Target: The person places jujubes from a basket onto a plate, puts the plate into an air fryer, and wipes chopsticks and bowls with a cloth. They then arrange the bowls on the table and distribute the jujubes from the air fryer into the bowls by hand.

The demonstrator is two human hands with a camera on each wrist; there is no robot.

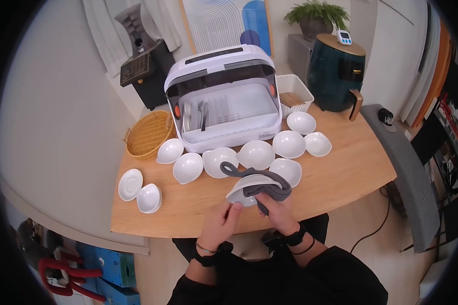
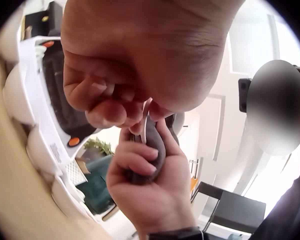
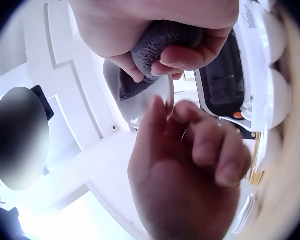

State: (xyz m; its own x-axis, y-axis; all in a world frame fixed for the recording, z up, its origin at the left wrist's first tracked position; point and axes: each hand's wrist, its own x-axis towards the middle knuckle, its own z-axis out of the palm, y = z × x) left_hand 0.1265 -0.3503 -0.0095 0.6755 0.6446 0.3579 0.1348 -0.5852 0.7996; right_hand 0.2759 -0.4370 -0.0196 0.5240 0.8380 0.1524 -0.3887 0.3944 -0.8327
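Note:
Above the table's front edge, a white bowl [image 1: 235,196] is held tilted between both hands. The left hand [image 1: 220,222] pinches its rim between thumb and fingers, as the left wrist view also shows. A dark grey cloth [image 1: 274,187] is folded over the bowl's right rim, and the right hand [image 1: 278,212] grips bowl and cloth together there. One end of the cloth loops out to the left over the bowl. In the right wrist view the cloth [image 3: 165,42] is bunched under the right fingers, part of it lying inside the bowl [image 3: 149,102].
Several white bowls [image 1: 256,154] stand in a curve behind the hands. Behind them is a white dish cabinet [image 1: 229,137], its front raised, with utensils inside. A wicker basket [image 1: 150,134], saucer [image 1: 131,184] and stacked bowls [image 1: 149,198] are left; a green air fryer [image 1: 336,76] is back right.

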